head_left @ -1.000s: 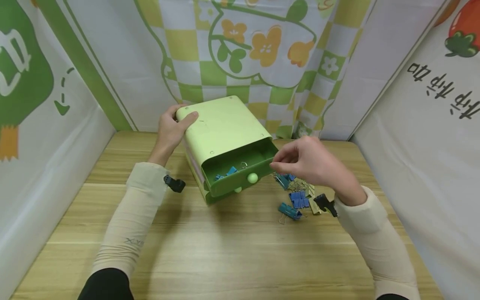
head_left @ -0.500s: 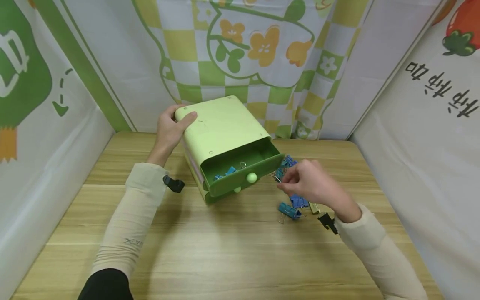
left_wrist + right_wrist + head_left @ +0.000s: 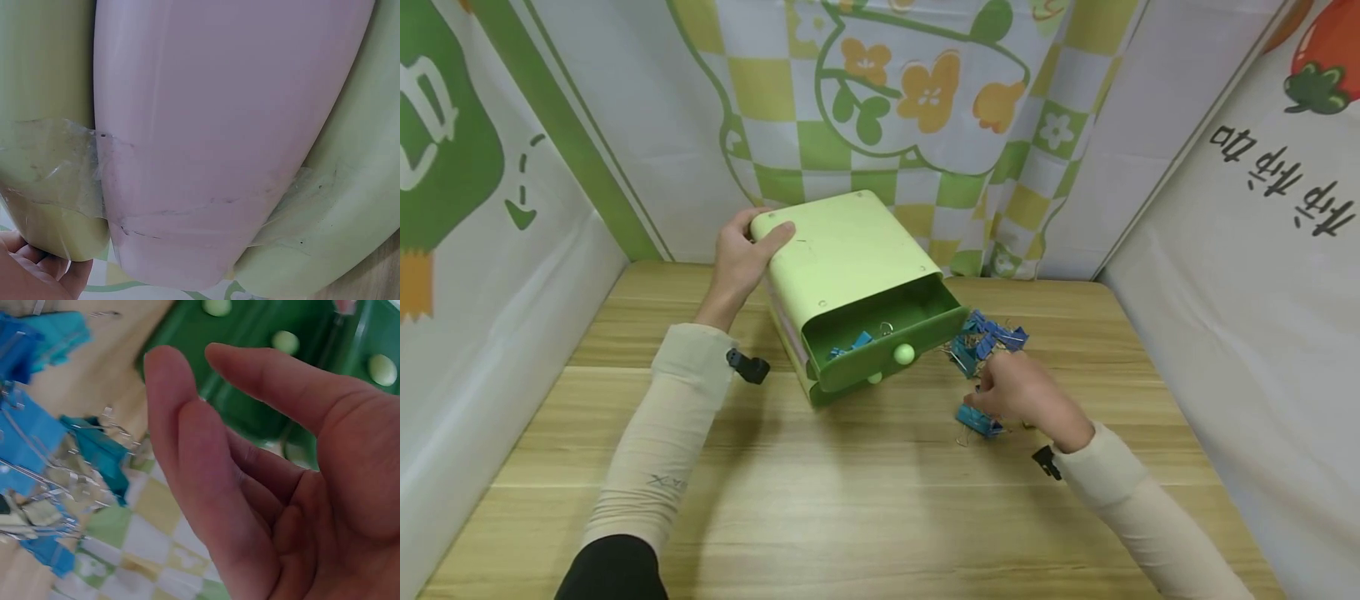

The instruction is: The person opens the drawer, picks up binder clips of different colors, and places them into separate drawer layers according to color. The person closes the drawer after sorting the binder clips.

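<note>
My left hand [image 3: 737, 262] grips the back left corner of a light green desktop drawer box [image 3: 850, 250], thumb on top. In the left wrist view its fingers [image 3: 72, 278] curl at the edge of the box, whose pink side [image 3: 212, 125] has clear tape across it. The dark green upper drawer [image 3: 891, 354] is pulled out, with several blue binder clips [image 3: 852, 345] inside. My right hand [image 3: 1026, 392] is low over the table, fingertips right at a teal binder clip [image 3: 977, 420]. In the right wrist view a gap parts its thumb and fingers, with nothing between them.
A pile of blue, teal and gold binder clips [image 3: 988, 337] lies on the wooden table [image 3: 865, 517], right of the drawer. A lower drawer's round knob [image 3: 875, 378] shows under the upper one. A checked curtain [image 3: 887, 158] hangs behind, with printed panels on both sides.
My right hand has moved from the drawer's right front corner, past the clip pile, down to the teal clip nearest me. The left hand and the box have stayed put.
</note>
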A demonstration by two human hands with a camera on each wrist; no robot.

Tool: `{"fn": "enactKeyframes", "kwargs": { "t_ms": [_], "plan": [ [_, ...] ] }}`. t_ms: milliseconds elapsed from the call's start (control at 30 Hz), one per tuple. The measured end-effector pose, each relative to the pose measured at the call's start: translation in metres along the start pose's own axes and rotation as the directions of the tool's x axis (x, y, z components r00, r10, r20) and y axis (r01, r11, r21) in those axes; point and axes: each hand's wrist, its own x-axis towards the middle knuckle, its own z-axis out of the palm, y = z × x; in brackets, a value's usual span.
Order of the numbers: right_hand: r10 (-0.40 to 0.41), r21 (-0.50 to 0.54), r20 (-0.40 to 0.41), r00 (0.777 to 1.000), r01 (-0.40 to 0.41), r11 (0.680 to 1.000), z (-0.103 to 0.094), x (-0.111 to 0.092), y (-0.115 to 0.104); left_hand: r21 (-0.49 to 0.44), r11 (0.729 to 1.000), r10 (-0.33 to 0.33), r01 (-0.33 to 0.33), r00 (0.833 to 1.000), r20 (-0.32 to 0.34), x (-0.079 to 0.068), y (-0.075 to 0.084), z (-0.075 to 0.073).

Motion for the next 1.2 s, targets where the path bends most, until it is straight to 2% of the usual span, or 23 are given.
{"fn": "enactKeyframes", "kwargs": {
  "t_ms": [133, 300, 633, 967, 1200],
  "plan": [
    [0.060, -0.026, 0.032, 0.998, -0.059, 0.998, 0.010, 0.006, 0.003, 0.005, 1.000, -0.001, 0.001, 1.000, -0.002, 0.000, 0.000, 0.000],
    [0.106, -0.007, 0.080, 0.991, -0.105, 0.994, 0.020, 0.013, 0.006, 0.004, 1.000, -0.002, 0.002, 1.000, -0.004, 0.001, 0.000, 0.001],
    [0.097, -0.040, 0.100, 0.990, -0.094, 0.995, 0.027, 0.018, 0.006, 0.000, 1.000, 0.003, -0.003, 1.000, -0.009, 0.001, 0.000, 0.001],
    [0.044, 0.021, 0.103, 0.994, -0.046, 0.999, 0.030, 0.016, 0.002, -0.005, 1.000, 0.008, -0.008, 1.000, -0.006, 0.001, -0.002, 0.000],
    [-0.050, 0.093, 0.131, 0.990, 0.038, 0.995, 0.034, 0.017, 0.005, -0.003, 1.000, 0.009, -0.009, 1.000, -0.006, 0.000, -0.001, 0.000]
  ]
}}
